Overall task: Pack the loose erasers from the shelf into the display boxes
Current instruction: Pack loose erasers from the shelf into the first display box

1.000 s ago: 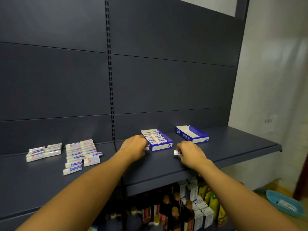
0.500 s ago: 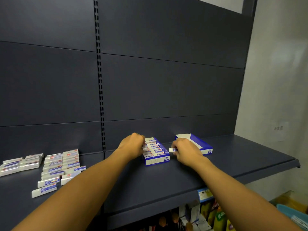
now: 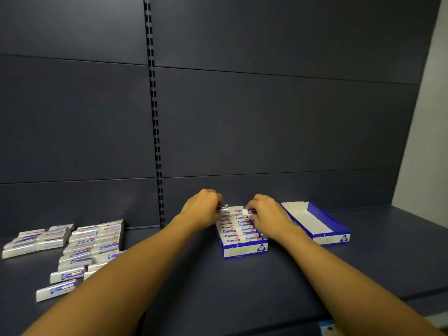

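A blue and white display box (image 3: 244,250) stands on the dark shelf (image 3: 242,287), filled with rows of wrapped erasers. Over its far left corner my left hand (image 3: 202,208) pinches an eraser (image 3: 223,207). Over its far right part my right hand (image 3: 265,214) pinches another eraser (image 3: 246,212). A second display box (image 3: 317,221) stands empty just to the right. Loose erasers (image 3: 92,241) lie in rows at the left of the shelf, with a smaller group (image 3: 34,241) further left.
The dark back panel rises behind the shelf, with a slotted upright (image 3: 155,117) left of my hands. The shelf's front edge runs along the lower right, and a blue price tag (image 3: 327,329) shows below it. A pale wall stands at the far right.
Both hands have moved from the near end of the full box to its far end, each still holding an eraser. My view has tilted up and the lower shelf's goods have dropped out of sight.
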The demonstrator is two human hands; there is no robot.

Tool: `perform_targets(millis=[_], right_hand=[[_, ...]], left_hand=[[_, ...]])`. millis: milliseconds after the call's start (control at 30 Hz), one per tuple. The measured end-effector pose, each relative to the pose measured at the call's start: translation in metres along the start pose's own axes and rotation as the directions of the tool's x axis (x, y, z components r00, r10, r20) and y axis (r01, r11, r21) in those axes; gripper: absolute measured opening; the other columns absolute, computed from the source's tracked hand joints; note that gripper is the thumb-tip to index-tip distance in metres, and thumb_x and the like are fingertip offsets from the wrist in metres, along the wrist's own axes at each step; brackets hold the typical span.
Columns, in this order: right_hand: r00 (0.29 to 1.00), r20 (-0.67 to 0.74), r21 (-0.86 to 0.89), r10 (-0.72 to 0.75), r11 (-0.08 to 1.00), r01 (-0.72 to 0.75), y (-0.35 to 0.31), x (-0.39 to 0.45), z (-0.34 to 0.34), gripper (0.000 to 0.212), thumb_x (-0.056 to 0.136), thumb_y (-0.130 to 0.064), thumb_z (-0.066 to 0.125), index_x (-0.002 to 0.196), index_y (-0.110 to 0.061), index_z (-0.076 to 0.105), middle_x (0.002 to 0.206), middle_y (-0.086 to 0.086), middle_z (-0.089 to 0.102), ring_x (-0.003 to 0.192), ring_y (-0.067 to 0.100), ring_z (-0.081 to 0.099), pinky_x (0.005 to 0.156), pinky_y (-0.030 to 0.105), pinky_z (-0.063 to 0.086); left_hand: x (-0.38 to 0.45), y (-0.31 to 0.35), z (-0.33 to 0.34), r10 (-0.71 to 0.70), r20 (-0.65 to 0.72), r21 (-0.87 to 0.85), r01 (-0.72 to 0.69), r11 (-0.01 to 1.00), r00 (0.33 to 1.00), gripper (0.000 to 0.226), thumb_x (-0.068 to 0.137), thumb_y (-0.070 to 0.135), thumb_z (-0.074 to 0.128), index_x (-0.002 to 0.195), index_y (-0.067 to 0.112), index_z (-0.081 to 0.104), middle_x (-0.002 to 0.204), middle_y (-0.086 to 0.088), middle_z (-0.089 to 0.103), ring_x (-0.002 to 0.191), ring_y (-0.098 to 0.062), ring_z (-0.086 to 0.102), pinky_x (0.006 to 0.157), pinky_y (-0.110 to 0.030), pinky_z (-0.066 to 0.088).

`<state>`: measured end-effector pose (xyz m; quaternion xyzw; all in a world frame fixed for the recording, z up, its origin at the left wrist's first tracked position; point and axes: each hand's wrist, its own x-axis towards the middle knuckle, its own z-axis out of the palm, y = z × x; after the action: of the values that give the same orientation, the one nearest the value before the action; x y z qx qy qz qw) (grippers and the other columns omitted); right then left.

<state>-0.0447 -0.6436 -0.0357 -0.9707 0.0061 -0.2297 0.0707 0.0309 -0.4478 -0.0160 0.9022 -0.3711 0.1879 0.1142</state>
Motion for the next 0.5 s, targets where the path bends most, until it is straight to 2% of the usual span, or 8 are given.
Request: perform_targets(millis=[167,333,500], right_hand=[[0.998,-0.013,0.103,-0.055,0.993,0.056,0.011,0.017,0.017,0.034,0.094,-0.025,0.068,0.128,-0.021,0.064,0.123,-0.005,0.058,0.113,0.012,0.057,0.093,0.028,0.052],[0.998,-0.022,0.229,-0.055,0.972,0.059,0.024,0.034,0.026,0.032,0.093,-0.027,0.069,0.124,-0.021,0.064,0.122,-0.006,0.059,0.109,0.01,0.058,0.09,0.024,0.052],[0.996,-0.04,0.323,-0.084,0.942,0.093,0.028,0.042,0.039,0.025,0.093,-0.024,0.07,0.117,-0.022,0.065,0.118,-0.007,0.06,0.105,0.006,0.058,0.083,0.019,0.052]], left_hand=[[0.005,-0.004,0.008,-0.031,0.009,-0.01,0.031,0.999,0.999,0.028,0.093,0.032,0.069,0.116,0.017,0.066,0.115,-0.001,0.063,0.098,-0.015,0.061,0.083,-0.032,0.057],[0.011,-0.009,0.011,-0.078,0.001,-0.036,0.078,0.996,0.997,0.026,0.091,0.032,0.07,0.114,0.019,0.069,0.111,0.002,0.064,0.095,-0.013,0.061,0.082,-0.033,0.057],[0.012,-0.007,0.021,-0.157,-0.052,-0.159,0.147,0.976,0.986,0.024,0.089,0.025,0.071,0.112,0.021,0.071,0.107,0.004,0.066,0.091,-0.011,0.062,0.08,-0.034,0.058]])
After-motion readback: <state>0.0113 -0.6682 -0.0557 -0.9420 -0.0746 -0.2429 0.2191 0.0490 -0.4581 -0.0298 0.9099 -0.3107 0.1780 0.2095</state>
